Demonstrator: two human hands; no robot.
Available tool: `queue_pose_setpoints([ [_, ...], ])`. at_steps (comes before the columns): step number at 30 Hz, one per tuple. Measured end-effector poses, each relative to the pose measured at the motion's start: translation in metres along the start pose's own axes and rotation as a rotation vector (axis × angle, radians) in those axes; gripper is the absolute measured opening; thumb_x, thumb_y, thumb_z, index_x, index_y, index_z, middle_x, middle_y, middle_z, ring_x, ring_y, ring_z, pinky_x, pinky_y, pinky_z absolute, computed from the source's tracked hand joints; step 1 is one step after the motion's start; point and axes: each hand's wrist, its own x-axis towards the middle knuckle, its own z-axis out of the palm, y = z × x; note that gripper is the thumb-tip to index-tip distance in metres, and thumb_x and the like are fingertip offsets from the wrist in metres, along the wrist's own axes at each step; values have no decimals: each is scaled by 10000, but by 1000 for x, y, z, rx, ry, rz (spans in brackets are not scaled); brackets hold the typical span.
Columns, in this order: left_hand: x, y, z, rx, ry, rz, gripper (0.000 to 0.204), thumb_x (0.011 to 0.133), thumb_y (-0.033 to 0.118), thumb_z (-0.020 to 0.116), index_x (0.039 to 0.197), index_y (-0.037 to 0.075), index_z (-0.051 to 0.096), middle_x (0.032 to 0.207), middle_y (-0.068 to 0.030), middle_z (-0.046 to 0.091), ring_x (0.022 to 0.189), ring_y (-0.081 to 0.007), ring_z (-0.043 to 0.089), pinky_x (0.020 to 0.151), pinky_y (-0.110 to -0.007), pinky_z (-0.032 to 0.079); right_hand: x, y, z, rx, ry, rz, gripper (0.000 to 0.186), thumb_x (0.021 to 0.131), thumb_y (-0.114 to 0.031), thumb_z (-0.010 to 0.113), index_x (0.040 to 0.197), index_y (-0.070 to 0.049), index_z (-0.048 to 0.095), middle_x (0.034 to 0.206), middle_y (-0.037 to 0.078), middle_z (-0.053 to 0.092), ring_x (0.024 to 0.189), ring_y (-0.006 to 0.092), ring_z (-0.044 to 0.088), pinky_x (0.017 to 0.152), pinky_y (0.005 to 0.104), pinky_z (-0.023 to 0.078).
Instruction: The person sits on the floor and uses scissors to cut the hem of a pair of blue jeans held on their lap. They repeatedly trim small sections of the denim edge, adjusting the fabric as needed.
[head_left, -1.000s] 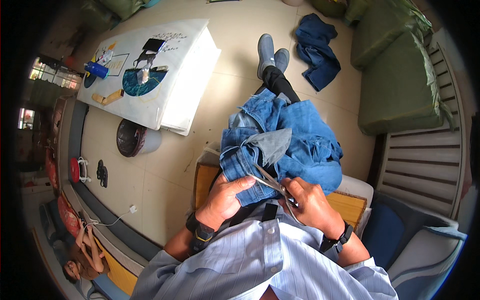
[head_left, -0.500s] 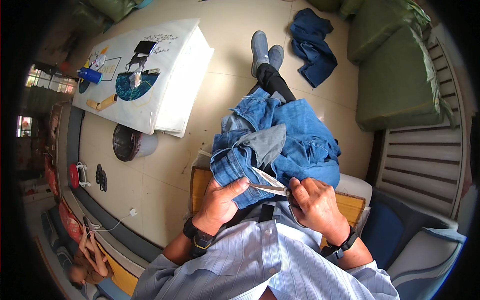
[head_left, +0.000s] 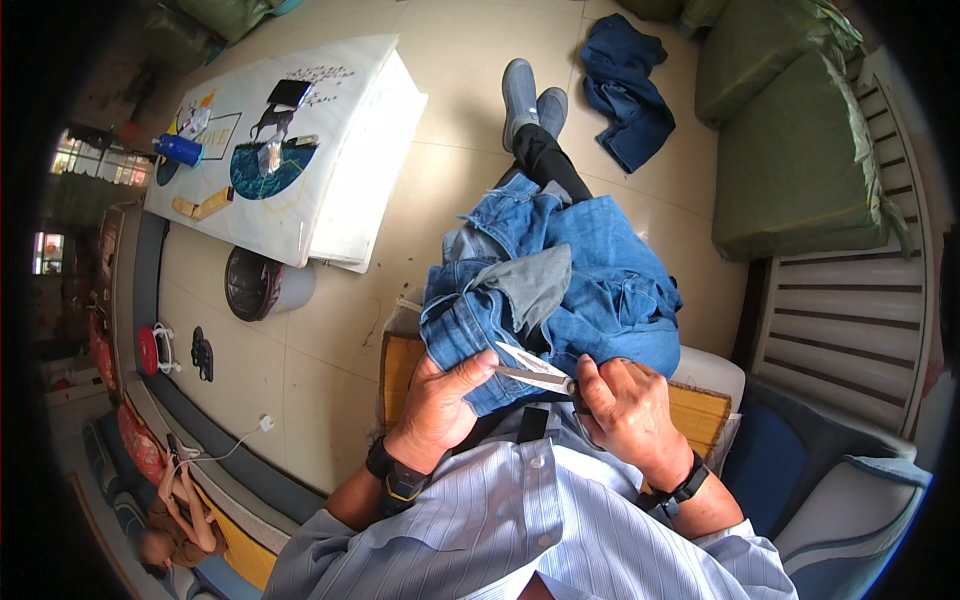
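Note:
Blue jeans (head_left: pixel 610 270) lie bunched across my lap, with a grey pocket lining (head_left: pixel 530 285) turned out on top. At their near left edge, my left hand (head_left: pixel 440 400) pinches the denim between thumb and fingers. Metal scissors (head_left: pixel 540 375) are gripped in my right hand (head_left: pixel 630 405), which closes round the handles. Their blades are slightly apart and point left toward my left thumb, over the denim edge. Whether cloth lies between the blades is hard to see.
To the left stand a white table (head_left: pixel 350 150) and a dark-lined waste bin (head_left: pixel 265 285). Another pair of dark jeans (head_left: pixel 628 95) lies on the floor ahead. Green covered bundles (head_left: pixel 790 150) rest at the right by a slatted bench (head_left: pixel 840 340). Another person (head_left: pixel 180 520) sits at lower left.
The scissor blades have come a little closer together. My right hand has shifted very slightly, while my left hand keeps its hold on the denim.

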Motion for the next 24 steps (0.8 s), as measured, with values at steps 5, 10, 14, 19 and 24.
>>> queue_pose_setpoints([
  [5, -2, 1, 4, 25, 13, 20, 377, 960, -60, 677, 1326, 33, 672, 1187, -98, 765, 1092, -235, 739, 1025, -406, 580, -3, 0, 3, -26, 3, 3, 381, 807, -116, 788, 1156, -31, 659, 755, 38, 527, 623, 215, 614, 525, 375, 491],
  [10, -3, 1, 6, 23, 35, 9, 372, 961, -58, 676, 1323, 31, 668, 1178, -97, 763, 1087, -234, 739, 1024, -403, 580, -6, 1, 3, -63, 1, -4, 378, 812, -117, 770, 1165, -35, 663, 754, 33, 525, 622, 206, 613, 528, 372, 495],
  [14, -3, 0, 4, 33, 59, -9, 405, 967, -41, 674, 1365, 29, 637, 1221, -107, 745, 1123, -250, 726, 1042, -427, 572, -6, 1, 3, -68, -2, -3, 386, 806, -115, 764, 1171, -39, 667, 752, 28, 528, 618, 197, 616, 525, 363, 496],
  [19, -3, -2, -2, 19, 42, -14, 428, 973, -17, 676, 1394, 24, 612, 1268, -118, 725, 1180, -270, 704, 1083, -465, 547, -7, 2, 5, -80, -7, -4, 374, 809, -109, 761, 1165, -43, 670, 729, 24, 522, 592, 189, 616, 510, 356, 494],
  [24, -3, -3, -3, -26, 40, -21, 450, 968, -6, 689, 1409, 24, 603, 1283, -121, 719, 1203, -275, 694, 1098, -481, 537, -10, 3, 10, 98, -14, 60, 389, 785, -50, 783, 1154, -33, 663, 732, 46, 574, 580, 237, 639, 511, 378, 509],
])
